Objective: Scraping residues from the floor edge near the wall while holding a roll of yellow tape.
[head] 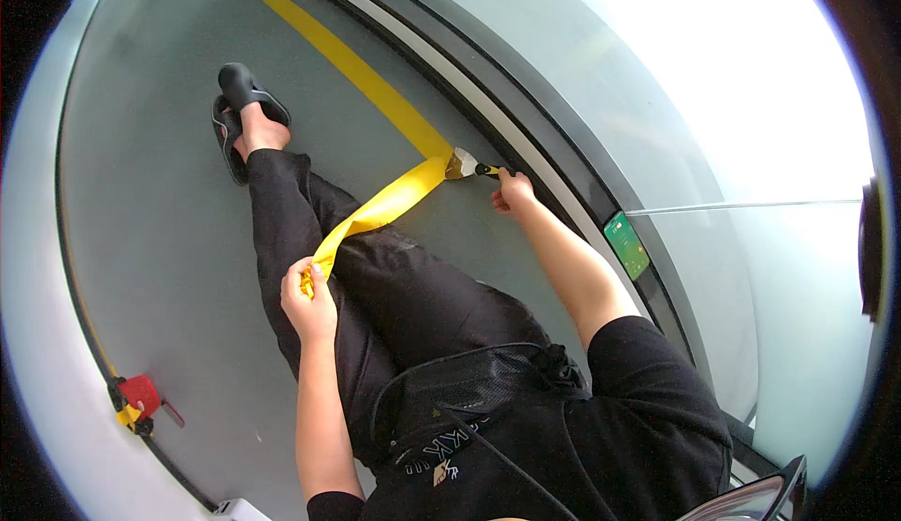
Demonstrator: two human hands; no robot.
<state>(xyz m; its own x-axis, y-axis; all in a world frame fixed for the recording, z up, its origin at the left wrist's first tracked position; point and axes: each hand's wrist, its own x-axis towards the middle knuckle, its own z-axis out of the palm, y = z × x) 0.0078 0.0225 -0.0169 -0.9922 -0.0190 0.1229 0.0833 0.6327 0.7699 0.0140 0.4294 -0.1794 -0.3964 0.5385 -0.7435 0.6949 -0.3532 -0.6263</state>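
Note:
My left hand [310,303] is closed on the crumpled end of a strip of yellow floor tape [394,201]. The strip runs twisted over my legs to the grey floor, where it meets the yellow line [352,63] stuck there. In my right hand [514,191] is a putty knife [462,165] with a black and yellow handle. Its wide metal blade touches the tape at the corner where the loose strip and the line meet. Part of the blade looks brownish.
Along the right runs a glass partition with a dark base frame [493,91], on which a phone [626,246] lies. At the lower left, a red object [141,396] sits by the wall's edge. My crossed legs, in black trousers and slippers [239,88], stretch across the floor.

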